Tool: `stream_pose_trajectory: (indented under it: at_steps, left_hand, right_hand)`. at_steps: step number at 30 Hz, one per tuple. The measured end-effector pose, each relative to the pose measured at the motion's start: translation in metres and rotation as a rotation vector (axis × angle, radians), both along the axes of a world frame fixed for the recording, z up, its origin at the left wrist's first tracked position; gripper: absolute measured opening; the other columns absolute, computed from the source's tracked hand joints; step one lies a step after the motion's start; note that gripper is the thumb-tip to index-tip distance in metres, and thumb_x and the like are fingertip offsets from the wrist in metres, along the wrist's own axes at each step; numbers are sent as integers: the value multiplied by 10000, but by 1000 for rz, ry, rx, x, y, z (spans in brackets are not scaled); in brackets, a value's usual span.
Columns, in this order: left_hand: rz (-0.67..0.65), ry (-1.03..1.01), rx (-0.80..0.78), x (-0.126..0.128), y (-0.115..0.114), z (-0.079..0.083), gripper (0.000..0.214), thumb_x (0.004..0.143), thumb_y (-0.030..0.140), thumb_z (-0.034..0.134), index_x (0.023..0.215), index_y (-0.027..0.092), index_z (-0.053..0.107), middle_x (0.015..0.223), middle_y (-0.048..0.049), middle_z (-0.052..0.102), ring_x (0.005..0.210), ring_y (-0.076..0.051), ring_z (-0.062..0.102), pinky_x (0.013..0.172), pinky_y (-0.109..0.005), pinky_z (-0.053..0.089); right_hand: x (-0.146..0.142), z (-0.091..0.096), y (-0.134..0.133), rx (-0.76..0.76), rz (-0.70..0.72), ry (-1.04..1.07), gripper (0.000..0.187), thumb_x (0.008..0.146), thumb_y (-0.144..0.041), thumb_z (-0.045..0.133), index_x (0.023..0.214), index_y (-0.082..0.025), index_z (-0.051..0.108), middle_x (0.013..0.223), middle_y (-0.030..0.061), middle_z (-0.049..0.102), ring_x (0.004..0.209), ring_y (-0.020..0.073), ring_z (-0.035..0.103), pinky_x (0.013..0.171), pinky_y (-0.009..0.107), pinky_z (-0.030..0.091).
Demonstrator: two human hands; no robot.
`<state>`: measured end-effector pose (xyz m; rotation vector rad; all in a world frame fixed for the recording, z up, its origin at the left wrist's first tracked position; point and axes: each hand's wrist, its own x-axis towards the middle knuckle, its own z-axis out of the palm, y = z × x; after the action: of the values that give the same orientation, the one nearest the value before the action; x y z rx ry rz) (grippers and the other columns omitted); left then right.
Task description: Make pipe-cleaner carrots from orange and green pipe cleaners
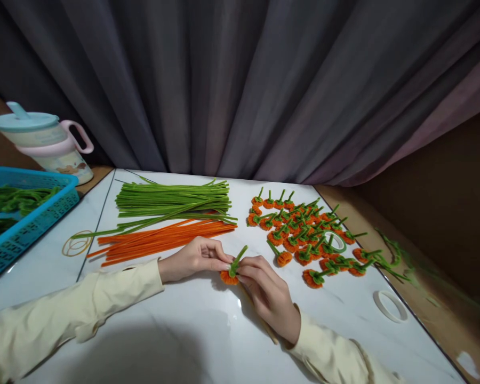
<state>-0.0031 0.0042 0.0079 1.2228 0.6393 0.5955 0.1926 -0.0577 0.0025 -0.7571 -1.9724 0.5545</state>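
Note:
Between my two hands is a small orange pipe-cleaner pumpkin (pixel 229 278) with a green stem pointing up and to the right. The fingertips of my left hand (pixel 200 260) pinch it from the left. From the other side, the closed fingers of my right hand (pixel 269 294) grip it near the base of the stem. A thin tan stick (pixel 272 335) shows under my right hand; whether that hand holds it I cannot tell. Beyond my left hand lie orange pipe cleaners (pixel 164 239) and a bundle of green pipe cleaners (pixel 172 198).
Several similar pumpkins (pixel 292 242) cover the table's right side, with a green-and-white tape roll (pixel 345 246) among them. A white ring (pixel 381 304) lies nearer the edge. At left are rubber bands (pixel 66 248), a blue basket (pixel 44 216) holding green pieces, and a lidded cup (pixel 50 144).

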Motion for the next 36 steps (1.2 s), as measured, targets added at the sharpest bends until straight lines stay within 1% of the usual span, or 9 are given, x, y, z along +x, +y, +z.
stream_pose_trajectory:
  at_steps: [3,6,12,19,22,27,31,34,36]
  left_hand:
    - [-59,-26,-41,0,-2,1,191,695,220,720,683,108,566,878,-97,705,864,-159,644,782,-251,470]
    - [-98,-49,-71,1,-4,1,212,690,232,725,680,107,554,871,-96,702,812,-150,648,765,-258,477]
    - [-57,-32,-9,4,-12,4,235,712,245,708,662,124,513,860,-93,697,882,-172,641,819,-286,469]
    - [20,-38,107,7,-21,4,162,775,237,647,724,122,544,1046,-139,655,1018,-205,600,874,-315,463]
    - [55,-33,112,8,-21,4,164,766,255,659,778,121,565,1036,-139,660,989,-207,612,861,-322,472]
    - [88,-51,129,7,-22,2,184,764,264,659,715,118,558,1036,-149,661,982,-223,617,855,-341,480]
    - [98,-15,261,6,-25,0,139,802,232,608,729,127,551,1052,-138,654,971,-208,618,847,-331,487]
    - [100,38,403,6,-27,0,117,842,217,542,755,138,544,1041,-131,652,939,-195,625,763,-292,512]
    - [97,67,440,6,-28,1,104,855,219,516,785,145,538,1058,-132,644,946,-194,623,730,-275,517]
  right_hand:
    - [1,-1,0,56,31,-25,298,860,6,422,1072,-183,509,987,100,569,879,190,522,725,330,476]
    - [1,-1,-1,119,8,-44,309,848,13,434,1091,-164,505,976,112,577,864,193,528,705,332,477]
    - [0,2,-4,256,-74,-137,268,865,-24,411,1071,-141,537,905,125,603,781,198,540,624,324,472]
    - [3,-5,-4,250,-83,-102,304,822,37,441,1055,-132,536,913,130,593,767,194,513,626,326,460]
    - [3,-7,-2,238,-87,-94,300,826,34,457,1069,-126,528,918,126,595,794,193,517,650,325,465]
    - [2,-6,-1,234,-126,-106,227,849,-16,489,1034,-140,535,875,103,599,768,179,525,641,305,465]
    - [4,-9,-1,218,-110,-146,231,858,-15,436,1012,-157,533,863,98,596,737,178,527,613,300,453]
    - [6,-11,0,215,-85,-177,249,856,-6,416,1010,-165,527,877,100,592,730,180,520,602,301,440]
    - [7,-9,1,236,-71,-206,231,865,-18,416,1010,-162,524,872,102,593,716,180,517,587,296,431]
